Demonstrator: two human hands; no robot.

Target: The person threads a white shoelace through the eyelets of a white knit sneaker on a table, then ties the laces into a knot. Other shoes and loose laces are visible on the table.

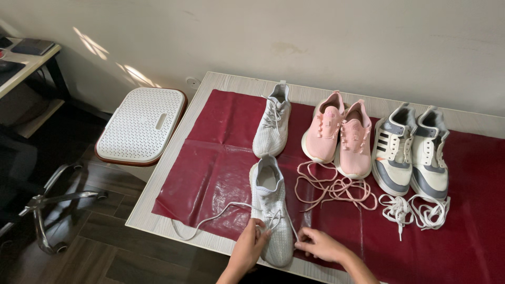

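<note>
Red sheet (210, 173) covering table; left hand (250, 248) and right hand (322, 245) are pinching laces on white sneaker (270, 210); trailing lace (202, 223) overhanging the edge risks snagging.

Both hands work the white lace (210, 220) of a white knit sneaker (271, 210). The left hand (250, 247) and right hand (322, 245) flank its toe on the surface (152, 210).

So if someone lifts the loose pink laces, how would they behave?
The pink laces would probably hang limp, since they lie in soft loops. They look light. The tangled loops may well snag and rise together, perhaps dragging across the red sheet.
</note>
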